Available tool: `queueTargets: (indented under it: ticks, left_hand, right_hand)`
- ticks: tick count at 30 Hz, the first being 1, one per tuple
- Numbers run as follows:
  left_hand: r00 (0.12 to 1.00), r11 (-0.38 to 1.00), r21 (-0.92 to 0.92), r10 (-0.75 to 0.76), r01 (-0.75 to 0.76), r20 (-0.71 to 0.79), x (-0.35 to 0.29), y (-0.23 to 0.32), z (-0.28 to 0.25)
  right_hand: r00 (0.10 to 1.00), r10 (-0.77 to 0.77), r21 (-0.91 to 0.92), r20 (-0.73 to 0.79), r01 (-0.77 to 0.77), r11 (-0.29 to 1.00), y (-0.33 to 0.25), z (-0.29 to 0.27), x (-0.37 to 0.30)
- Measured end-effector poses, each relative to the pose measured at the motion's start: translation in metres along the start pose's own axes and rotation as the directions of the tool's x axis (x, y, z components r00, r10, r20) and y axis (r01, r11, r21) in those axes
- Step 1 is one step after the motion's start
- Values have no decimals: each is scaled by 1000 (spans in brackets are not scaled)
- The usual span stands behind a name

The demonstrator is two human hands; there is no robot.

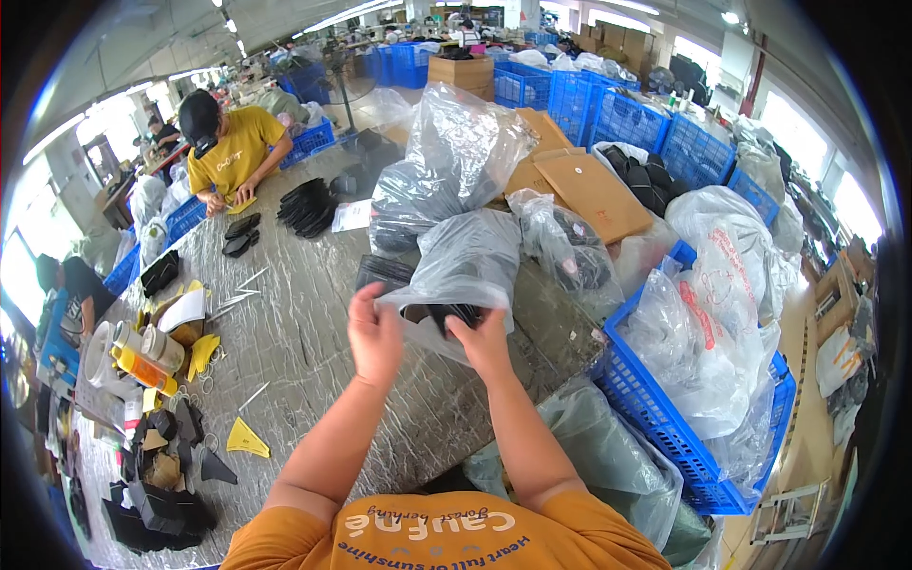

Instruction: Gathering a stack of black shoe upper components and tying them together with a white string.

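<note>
A clear plastic bag (467, 255) lies on the table in front of me, its mouth toward me. Dark pieces (454, 315) show inside the opening. With its fingers curled at the left rim, my left hand (374, 332) grips the bag's edge. My right hand (483, 340) is closed at the right side of the mouth, thumb on the dark pieces; some of its fingers are hidden by plastic. Just left of the bag lies a stack of black pieces (382, 273). Behind it rests a larger filled clear bag (446, 157).
Brown cardboard (594, 195) and another filled bag (567, 242) lie to the right. A blue crate (655, 404) of plastic bags stands beside the table. Bottles (142, 366), yellow pieces (247, 439) and black scraps occupy the left. A co-worker (233, 147) works at the far left edge.
</note>
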State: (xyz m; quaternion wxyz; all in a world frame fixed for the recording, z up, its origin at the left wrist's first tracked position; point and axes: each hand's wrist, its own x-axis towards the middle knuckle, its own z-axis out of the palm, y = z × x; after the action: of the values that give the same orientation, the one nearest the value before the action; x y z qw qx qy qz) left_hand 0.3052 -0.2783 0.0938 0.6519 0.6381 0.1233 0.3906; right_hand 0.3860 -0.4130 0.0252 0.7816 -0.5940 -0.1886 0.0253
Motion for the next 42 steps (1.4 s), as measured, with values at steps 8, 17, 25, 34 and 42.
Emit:
queueTargets:
  ticks: [8,17,25,34,42]
  left_hand:
    - [794,771,554,-106,-316,599,-62,-56,-38]
    - [964,431,902,-249,28,89,130,-123,-60]
    - [738,523,850,-547,-68,396,204,-145,-39]
    - [819,818,558,-220,-141,529,131,-102,-74]
    - [802,749,583,-119,-315,586,-32,-3,-190]
  right_hand:
    - [994,-101,-804,39,91,588,63,-4,-22]
    - [884,-445,-675,144,416,609,-12,-2,-94]
    - [729,-268,-111,629,427,898,-9,37,-122]
    - [759,81,-256,646,116,960,2,58,-122]
    - [816,-281,-479,504,535,696,-25,84,-119]
